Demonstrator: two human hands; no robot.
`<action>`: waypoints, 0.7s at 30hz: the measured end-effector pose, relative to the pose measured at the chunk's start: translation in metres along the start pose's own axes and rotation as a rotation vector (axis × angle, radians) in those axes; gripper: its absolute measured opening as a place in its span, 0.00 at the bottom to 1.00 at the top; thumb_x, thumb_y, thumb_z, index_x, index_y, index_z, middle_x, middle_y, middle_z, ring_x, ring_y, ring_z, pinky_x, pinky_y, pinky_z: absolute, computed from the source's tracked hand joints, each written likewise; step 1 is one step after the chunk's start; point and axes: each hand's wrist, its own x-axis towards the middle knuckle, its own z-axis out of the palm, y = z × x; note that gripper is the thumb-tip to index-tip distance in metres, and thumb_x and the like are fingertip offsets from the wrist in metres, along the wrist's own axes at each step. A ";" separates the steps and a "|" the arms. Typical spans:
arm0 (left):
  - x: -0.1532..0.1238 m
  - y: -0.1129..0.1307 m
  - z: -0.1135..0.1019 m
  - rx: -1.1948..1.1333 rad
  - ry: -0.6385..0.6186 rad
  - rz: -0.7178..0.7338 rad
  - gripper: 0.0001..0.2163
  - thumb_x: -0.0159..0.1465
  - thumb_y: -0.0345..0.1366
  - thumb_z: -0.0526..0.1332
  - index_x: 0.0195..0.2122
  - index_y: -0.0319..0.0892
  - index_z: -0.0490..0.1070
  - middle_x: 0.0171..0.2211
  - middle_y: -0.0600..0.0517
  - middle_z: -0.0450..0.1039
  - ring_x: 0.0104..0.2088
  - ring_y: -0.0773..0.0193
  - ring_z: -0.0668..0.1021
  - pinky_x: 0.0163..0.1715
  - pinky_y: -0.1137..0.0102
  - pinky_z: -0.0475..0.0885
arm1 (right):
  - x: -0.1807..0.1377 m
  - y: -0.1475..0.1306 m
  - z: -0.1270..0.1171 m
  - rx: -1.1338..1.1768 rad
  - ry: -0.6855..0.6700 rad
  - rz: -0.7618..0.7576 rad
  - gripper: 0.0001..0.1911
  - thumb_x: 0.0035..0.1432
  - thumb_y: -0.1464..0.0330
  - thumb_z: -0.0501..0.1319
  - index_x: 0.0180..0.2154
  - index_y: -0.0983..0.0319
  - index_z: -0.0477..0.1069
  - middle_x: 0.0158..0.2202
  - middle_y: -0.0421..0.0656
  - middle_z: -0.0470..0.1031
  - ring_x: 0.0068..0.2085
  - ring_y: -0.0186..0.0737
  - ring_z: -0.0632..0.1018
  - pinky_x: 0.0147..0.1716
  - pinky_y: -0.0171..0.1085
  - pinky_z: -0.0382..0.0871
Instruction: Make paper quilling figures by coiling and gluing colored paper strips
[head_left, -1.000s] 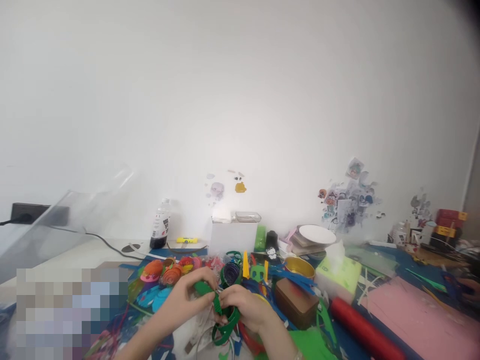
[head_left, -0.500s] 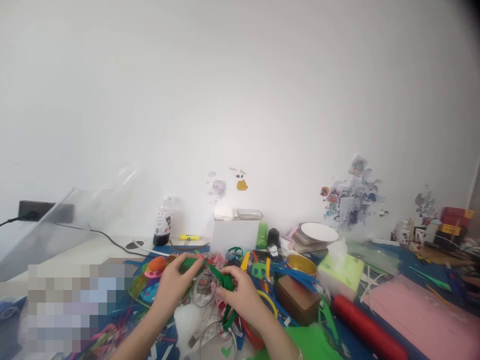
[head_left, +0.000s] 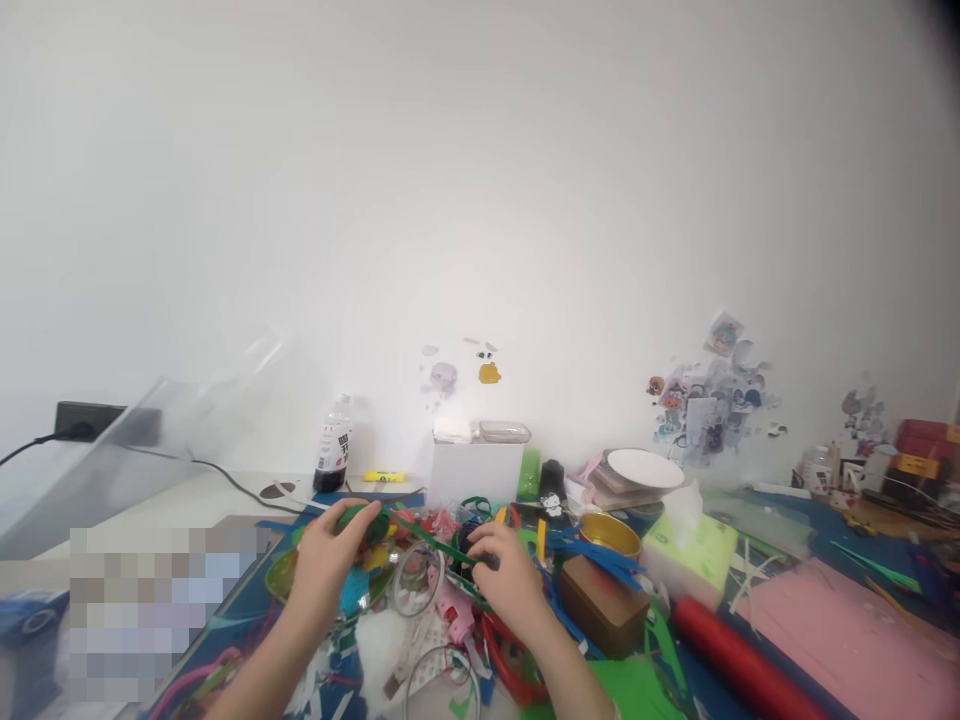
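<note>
My left hand is closed around a green rounded bundle, which looks like a roll or ball of green strip. From it a green strip runs across to my right hand, whose thumb and fingers pinch it. Below the strip lies a pink glue gun, partly ringed by a pale looped cable. A blue rounded piece sits beside my left wrist. Red handles or rings show under my right forearm.
A dark-filled bottle and a white box stand by the wall. To the right are a brown box, a gold tin, a tissue pack, a red roll and pink sheets. Paper scraps litter the table.
My hands have moved apart, the left one leftward and the right one rightward. The green strip, bunched and hanging below my right hand before, now stretches between them. The view has shifted slightly.
</note>
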 end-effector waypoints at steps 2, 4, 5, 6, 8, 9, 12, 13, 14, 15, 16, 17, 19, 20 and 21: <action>-0.002 0.000 0.001 0.055 0.003 0.025 0.14 0.48 0.49 0.61 0.27 0.43 0.68 0.21 0.55 0.69 0.18 0.65 0.70 0.19 0.71 0.66 | 0.000 -0.001 0.000 -0.041 0.033 -0.040 0.17 0.37 0.81 0.51 0.24 0.60 0.74 0.38 0.43 0.73 0.42 0.44 0.72 0.43 0.41 0.64; -0.005 -0.001 0.004 0.073 -0.047 0.027 0.14 0.49 0.48 0.60 0.27 0.43 0.69 0.20 0.55 0.69 0.19 0.65 0.70 0.19 0.72 0.65 | -0.001 -0.001 0.000 -0.055 0.045 -0.077 0.22 0.35 0.82 0.48 0.29 0.60 0.74 0.36 0.43 0.74 0.40 0.42 0.73 0.41 0.39 0.65; -0.007 -0.001 0.006 0.074 -0.088 0.025 0.14 0.49 0.49 0.60 0.27 0.43 0.69 0.19 0.55 0.69 0.19 0.64 0.70 0.18 0.72 0.65 | -0.001 -0.001 0.001 -0.064 0.042 -0.086 0.24 0.35 0.83 0.47 0.31 0.61 0.74 0.34 0.43 0.74 0.36 0.40 0.74 0.38 0.37 0.66; -0.009 -0.002 0.009 0.079 -0.130 0.028 0.14 0.49 0.49 0.60 0.26 0.43 0.69 0.19 0.55 0.69 0.18 0.64 0.70 0.17 0.72 0.64 | -0.002 -0.002 0.002 -0.084 0.035 -0.090 0.24 0.36 0.83 0.46 0.31 0.61 0.74 0.31 0.42 0.74 0.32 0.38 0.74 0.35 0.35 0.66; -0.014 -0.004 0.014 0.113 -0.183 0.054 0.14 0.48 0.49 0.60 0.25 0.42 0.69 0.16 0.56 0.67 0.15 0.65 0.68 0.16 0.72 0.63 | -0.006 -0.003 0.004 -0.160 0.014 -0.122 0.21 0.38 0.82 0.46 0.26 0.62 0.73 0.25 0.41 0.72 0.26 0.36 0.73 0.29 0.33 0.63; -0.015 -0.005 0.016 0.135 -0.194 0.067 0.14 0.48 0.48 0.60 0.25 0.42 0.69 0.15 0.57 0.66 0.14 0.66 0.67 0.15 0.73 0.62 | -0.008 -0.004 0.005 -0.210 -0.001 -0.164 0.18 0.39 0.82 0.46 0.24 0.62 0.71 0.23 0.41 0.72 0.25 0.36 0.73 0.28 0.32 0.62; -0.017 -0.008 0.020 0.145 -0.197 0.069 0.13 0.48 0.48 0.60 0.24 0.43 0.68 0.15 0.57 0.65 0.12 0.67 0.66 0.13 0.73 0.61 | -0.014 -0.010 0.007 -0.334 -0.050 -0.325 0.14 0.40 0.80 0.48 0.24 0.61 0.69 0.23 0.40 0.72 0.28 0.37 0.72 0.27 0.32 0.58; -0.016 -0.009 0.020 0.122 -0.199 0.057 0.12 0.49 0.47 0.59 0.24 0.43 0.68 0.15 0.57 0.65 0.13 0.67 0.66 0.13 0.73 0.61 | -0.016 -0.012 0.007 -0.359 -0.071 -0.360 0.13 0.41 0.79 0.49 0.26 0.60 0.68 0.24 0.40 0.72 0.28 0.37 0.72 0.27 0.32 0.58; -0.015 -0.009 0.020 0.098 -0.202 0.043 0.12 0.49 0.47 0.59 0.24 0.43 0.67 0.16 0.57 0.65 0.14 0.67 0.67 0.14 0.73 0.62 | -0.017 -0.014 0.008 -0.383 -0.087 -0.379 0.12 0.42 0.77 0.51 0.29 0.60 0.68 0.25 0.39 0.72 0.28 0.38 0.72 0.27 0.32 0.57; -0.014 -0.009 0.019 0.072 -0.205 0.027 0.12 0.49 0.47 0.59 0.24 0.43 0.67 0.16 0.58 0.64 0.14 0.67 0.67 0.14 0.73 0.62 | -0.018 -0.016 0.009 -0.410 -0.095 -0.383 0.11 0.43 0.76 0.52 0.31 0.59 0.67 0.26 0.39 0.72 0.28 0.38 0.72 0.26 0.32 0.57; -0.013 -0.009 0.018 0.048 -0.208 0.010 0.12 0.49 0.47 0.59 0.24 0.43 0.66 0.16 0.58 0.63 0.15 0.67 0.67 0.15 0.73 0.63 | -0.019 -0.017 0.010 -0.441 -0.097 -0.374 0.10 0.45 0.74 0.54 0.33 0.59 0.66 0.26 0.39 0.72 0.27 0.39 0.72 0.26 0.32 0.56; -0.013 -0.009 0.018 0.028 -0.212 -0.007 0.12 0.49 0.47 0.59 0.24 0.43 0.66 0.16 0.58 0.62 0.16 0.67 0.67 0.15 0.73 0.64 | -0.019 -0.017 0.011 -0.473 -0.098 -0.360 0.09 0.47 0.72 0.55 0.34 0.59 0.66 0.25 0.38 0.72 0.27 0.39 0.72 0.25 0.33 0.56; -0.013 -0.007 0.017 0.006 -0.215 -0.030 0.12 0.49 0.47 0.59 0.24 0.43 0.66 0.17 0.58 0.62 0.18 0.66 0.67 0.15 0.73 0.64 | -0.019 -0.015 0.014 -0.529 -0.096 -0.339 0.06 0.51 0.70 0.55 0.34 0.59 0.65 0.25 0.38 0.72 0.26 0.39 0.72 0.24 0.33 0.55; -0.014 -0.006 0.017 -0.003 -0.218 -0.039 0.12 0.49 0.46 0.59 0.25 0.43 0.66 0.18 0.57 0.63 0.19 0.66 0.67 0.16 0.73 0.65 | -0.018 -0.014 0.015 -0.541 -0.094 -0.343 0.06 0.52 0.70 0.55 0.35 0.59 0.65 0.25 0.39 0.73 0.27 0.39 0.73 0.25 0.33 0.55; -0.014 -0.005 0.017 -0.011 -0.220 -0.049 0.11 0.49 0.46 0.59 0.25 0.43 0.66 0.20 0.57 0.63 0.20 0.66 0.68 0.16 0.73 0.65 | -0.018 -0.013 0.015 -0.540 -0.090 -0.358 0.06 0.53 0.69 0.55 0.36 0.59 0.65 0.26 0.38 0.73 0.27 0.39 0.73 0.25 0.33 0.56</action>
